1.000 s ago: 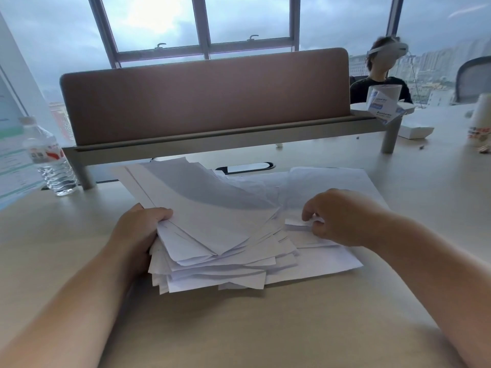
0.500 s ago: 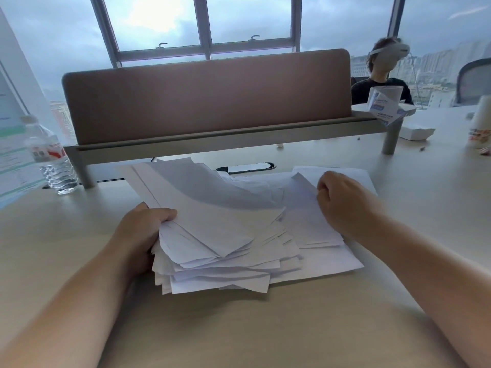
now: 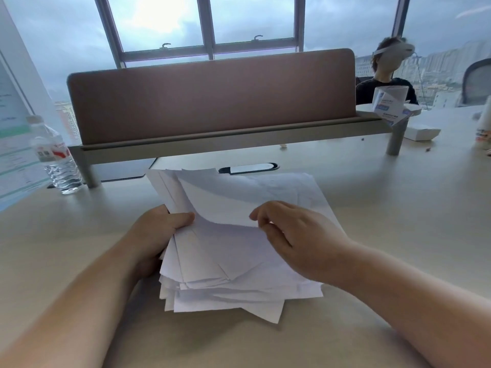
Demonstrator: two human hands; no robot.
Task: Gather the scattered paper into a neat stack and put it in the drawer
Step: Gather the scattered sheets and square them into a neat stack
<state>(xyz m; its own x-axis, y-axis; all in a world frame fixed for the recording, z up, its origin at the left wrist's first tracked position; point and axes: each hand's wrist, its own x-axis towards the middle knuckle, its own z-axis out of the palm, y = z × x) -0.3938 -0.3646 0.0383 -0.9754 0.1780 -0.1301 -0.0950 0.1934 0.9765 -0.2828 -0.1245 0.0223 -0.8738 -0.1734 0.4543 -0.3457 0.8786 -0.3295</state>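
Item: paper pile (image 3: pixel 239 261), ragged, on counter (image 3: pixel 398 208). L hand (image 3: pixel 159 229) grips 9 o'clock edge; R hand (image 3: pixel 297 235) pinches top sheet. Rec: square edges w/ both hands, tap flush.

Left hand (image 3: pixel 156 232) is gripping the messy paper pile (image 3: pixel 233 261) by its left edge. Right hand (image 3: pixel 300 235) is pinching the top sheet (image 3: pixel 225 200).

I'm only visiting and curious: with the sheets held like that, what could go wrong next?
The paper pile is uneven, corners jutting at its near edge, so loose sheets could slip out if lifted now. The left hand grips only one side, and the right hand is pinching a raised sheet, which might crease or tear.
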